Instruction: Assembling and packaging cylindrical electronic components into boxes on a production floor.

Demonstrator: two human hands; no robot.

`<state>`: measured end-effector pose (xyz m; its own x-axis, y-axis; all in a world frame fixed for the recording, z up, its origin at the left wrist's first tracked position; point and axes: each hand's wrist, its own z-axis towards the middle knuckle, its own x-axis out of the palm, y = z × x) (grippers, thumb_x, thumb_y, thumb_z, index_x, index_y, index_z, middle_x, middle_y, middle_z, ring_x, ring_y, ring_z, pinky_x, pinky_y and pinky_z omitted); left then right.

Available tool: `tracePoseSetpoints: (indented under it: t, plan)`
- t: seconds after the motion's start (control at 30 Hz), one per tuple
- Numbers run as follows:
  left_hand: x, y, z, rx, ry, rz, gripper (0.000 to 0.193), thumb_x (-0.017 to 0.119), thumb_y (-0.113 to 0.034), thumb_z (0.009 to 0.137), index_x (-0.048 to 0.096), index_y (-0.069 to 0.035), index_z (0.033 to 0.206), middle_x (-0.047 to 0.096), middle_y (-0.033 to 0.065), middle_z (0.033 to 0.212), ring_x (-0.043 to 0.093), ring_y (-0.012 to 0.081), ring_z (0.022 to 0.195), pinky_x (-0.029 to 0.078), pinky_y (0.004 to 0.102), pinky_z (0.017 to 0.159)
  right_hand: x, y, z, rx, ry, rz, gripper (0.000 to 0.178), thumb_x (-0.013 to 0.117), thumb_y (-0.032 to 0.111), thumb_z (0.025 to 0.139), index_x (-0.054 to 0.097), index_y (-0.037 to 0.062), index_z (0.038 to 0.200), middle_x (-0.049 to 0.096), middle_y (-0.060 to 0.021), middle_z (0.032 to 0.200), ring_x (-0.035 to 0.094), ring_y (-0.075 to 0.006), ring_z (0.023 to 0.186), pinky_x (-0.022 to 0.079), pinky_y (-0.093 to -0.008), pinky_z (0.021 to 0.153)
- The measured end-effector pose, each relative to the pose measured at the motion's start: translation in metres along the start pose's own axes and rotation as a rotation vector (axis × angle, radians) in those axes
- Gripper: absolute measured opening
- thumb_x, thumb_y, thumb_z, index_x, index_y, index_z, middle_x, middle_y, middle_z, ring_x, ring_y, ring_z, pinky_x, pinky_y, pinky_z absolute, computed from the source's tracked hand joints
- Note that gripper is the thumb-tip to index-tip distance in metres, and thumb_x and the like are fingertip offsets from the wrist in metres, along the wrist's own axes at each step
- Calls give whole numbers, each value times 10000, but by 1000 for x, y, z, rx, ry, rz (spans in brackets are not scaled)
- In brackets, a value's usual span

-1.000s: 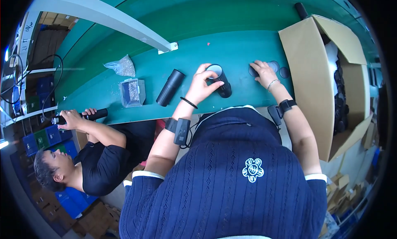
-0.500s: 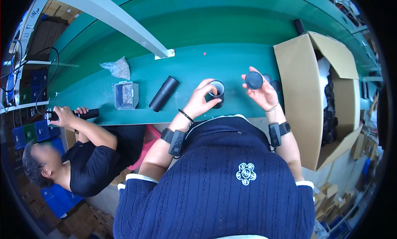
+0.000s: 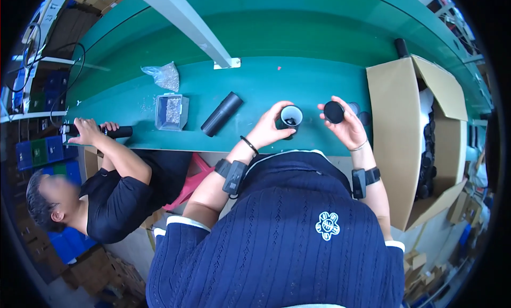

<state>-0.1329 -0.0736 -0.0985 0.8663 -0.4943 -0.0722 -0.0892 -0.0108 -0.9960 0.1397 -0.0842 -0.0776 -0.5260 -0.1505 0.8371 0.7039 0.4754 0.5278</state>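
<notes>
My left hand (image 3: pixel 270 128) is wrapped round the outside of an upright black tube (image 3: pixel 296 128) near the table's front edge. The tube's mouth faces up, showing a pale inner wall and some small dark thing at the bottom that I cannot make out. To the right of it, my right hand (image 3: pixel 352 131) holds a round black cap (image 3: pixel 334 112) between thumb and fingers, raised above the table and apart from the tube. A second black tube (image 3: pixel 222 115) lies on its side to the left. Past my right fingers, more round dark caps (image 3: pixel 364 119) rest on the table.
A clear plastic box (image 3: pixel 158 121) of pale grains and a bag of grains (image 3: pixel 169 79) sit left on the green table (image 3: pixel 314 76). A cardboard box (image 3: pixel 391 137) with black parts stands right. A grey post (image 3: pixel 194 28) rises behind. At left, a co-worker's hands (image 3: pixel 90 131) hold a black tube.
My left fingers, earlier reaching into the tube's mouth, now grip its outside, and a dark thing shows inside. The cap in my right hand has turned slightly. The whole view has shifted.
</notes>
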Motion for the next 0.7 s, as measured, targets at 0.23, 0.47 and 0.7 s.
tracePoseSetpoints:
  t: [0.23,0.47,0.7]
  plan:
    - [18,19,6,-46,44,-255,765,746,-50,759,261,-76,1350,435,67,1197,441,164,1159,393,308,972,47,2,17,-75,-22,-1119,549,699,16,785,533,44,1307,533,-104,1304,526,-220,1193,417,-331,1005]
    - [26,34,17,-11,99,-139,709,782,-100,757,361,-32,1324,465,94,1235,465,174,1176,413,321,990,56,-5,29,-169,146,-1676,614,760,29,670,566,52,1253,561,-148,1265,525,-304,1191,423,-379,1012]
    - [28,19,16,66,67,97,802,790,-299,762,348,-37,1378,467,147,1252,457,261,1212,389,374,1022,50,-9,23,-212,39,-1621,579,735,-42,670,587,50,1222,574,-139,1234,548,-298,1165,451,-360,985]
